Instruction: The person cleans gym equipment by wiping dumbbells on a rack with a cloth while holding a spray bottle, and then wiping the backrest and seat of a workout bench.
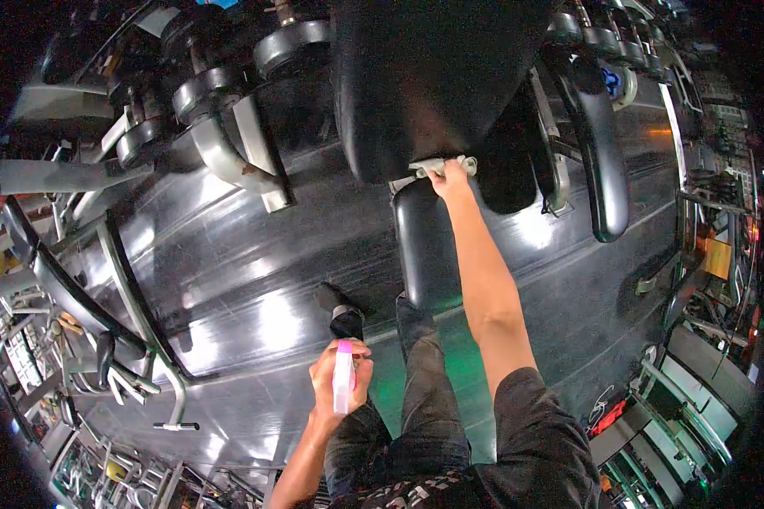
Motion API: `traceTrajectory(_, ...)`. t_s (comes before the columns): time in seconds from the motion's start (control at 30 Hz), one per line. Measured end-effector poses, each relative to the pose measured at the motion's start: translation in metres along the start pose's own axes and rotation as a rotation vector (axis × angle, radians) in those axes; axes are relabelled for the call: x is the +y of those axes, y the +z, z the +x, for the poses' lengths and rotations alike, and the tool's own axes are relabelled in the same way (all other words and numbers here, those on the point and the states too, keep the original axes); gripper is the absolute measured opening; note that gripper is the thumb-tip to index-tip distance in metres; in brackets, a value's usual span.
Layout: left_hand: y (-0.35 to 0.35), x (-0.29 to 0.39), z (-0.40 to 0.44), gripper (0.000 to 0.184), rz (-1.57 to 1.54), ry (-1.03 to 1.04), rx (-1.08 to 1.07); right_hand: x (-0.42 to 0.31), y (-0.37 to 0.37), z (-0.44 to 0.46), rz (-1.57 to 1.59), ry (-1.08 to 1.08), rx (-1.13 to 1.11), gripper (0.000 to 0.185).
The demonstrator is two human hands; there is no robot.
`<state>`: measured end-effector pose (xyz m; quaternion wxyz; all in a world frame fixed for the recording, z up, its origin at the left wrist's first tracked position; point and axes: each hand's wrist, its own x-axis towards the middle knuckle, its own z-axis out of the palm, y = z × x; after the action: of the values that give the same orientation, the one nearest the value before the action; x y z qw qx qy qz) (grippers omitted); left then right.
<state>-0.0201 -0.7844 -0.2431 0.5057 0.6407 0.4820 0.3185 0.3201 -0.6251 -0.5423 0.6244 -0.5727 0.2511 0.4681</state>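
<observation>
My right hand [452, 177] reaches forward, its fingers closed on a pale cloth [433, 166]. The cloth presses against the lower edge of a black padded backrest [437, 76], just above the bench seat [422, 237]. Close to my body, my left hand [335, 379] is wrapped round a spray bottle [343, 386] with a white and pink top. Most of the bottle is hidden by the fingers and the viewing angle.
Dumbbells [293, 49] sit on racks ahead, left and right. Another black padded bench [598, 153] stands to the right. On the left is a metal-framed exercise machine [76, 297]. Dark, shiny flooring [255, 254] lies around my legs.
</observation>
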Motion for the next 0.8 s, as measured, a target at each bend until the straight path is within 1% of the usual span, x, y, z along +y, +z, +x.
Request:
traceTrajectory(0.07, 0.0, 0.003, 0.001, 0.019, -0.019, -0.011, 0.005, 0.0, 0.002, -0.004, 0.011, 0.005, 0.004, 0.029)
traceTrajectory(0.2, 0.001, 0.006, 0.004, 0.016, -0.062, -0.03, 0.007, -0.025, 0.018, -0.064, 0.115, 0.049, -0.082, 0.023)
traceTrajectory(0.27, 0.001, 0.006, 0.007, 0.016, -0.063, 0.002, 0.0, -0.041, 0.032, -0.101, 0.191, -0.028, -0.237, 0.023)
traceTrajectory(0.3, 0.001, 0.006, 0.009, 0.016, -0.059, 0.03, -0.007, -0.05, 0.032, -0.107, 0.261, 0.05, -0.3, 0.024)
traceTrajectory(0.33, 0.002, 0.008, 0.01, 0.016, -0.062, 0.031, -0.011, -0.061, 0.039, -0.132, 0.262, 0.046, -0.298, 0.024)
traceTrajectory(0.4, 0.004, 0.011, 0.014, 0.014, -0.07, 0.0, -0.001, -0.078, 0.053, -0.193, 0.284, -0.046, -0.47, 0.026)
traceTrajectory(0.43, 0.005, 0.011, 0.015, 0.014, -0.072, -0.002, -0.006, -0.083, 0.047, -0.194, 0.282, -0.096, -0.522, 0.03)
traceTrajectory(0.47, 0.006, 0.01, 0.016, 0.013, -0.043, 0.03, -0.02, -0.09, 0.041, -0.195, 0.282, -0.099, -0.518, 0.03)
traceTrajectory(0.53, 0.007, 0.013, 0.018, 0.014, -0.011, 0.066, -0.033, -0.104, 0.033, -0.201, 0.214, -0.223, -0.564, 0.037)
traceTrajectory(0.57, 0.007, 0.016, 0.019, 0.013, -0.028, 0.034, -0.038, -0.11, 0.028, -0.204, 0.185, -0.229, -0.518, 0.044)
traceTrajectory(0.6, 0.007, 0.018, 0.019, 0.015, -0.046, 0.002, -0.044, -0.114, 0.025, -0.212, 0.156, -0.224, -0.454, 0.044)
traceTrajectory(0.63, 0.007, 0.019, 0.019, 0.015, -0.046, 0.005, -0.045, -0.113, 0.018, -0.21, 0.175, -0.229, -0.471, 0.044)
traceTrajectory(0.7, 0.007, 0.02, 0.019, 0.016, -0.117, -0.003, -0.016, -0.098, 0.001, -0.186, 0.194, -0.228, -0.491, 0.043)
traceTrajectory(0.77, 0.004, 0.017, 0.019, 0.015, -0.098, -0.005, -0.028, -0.073, -0.022, -0.143, 0.161, -0.281, -0.433, 0.043)
traceTrajectory(0.8, 0.003, 0.015, 0.018, 0.015, -0.081, -0.006, -0.043, -0.062, -0.029, -0.122, 0.169, -0.155, -0.33, 0.039)
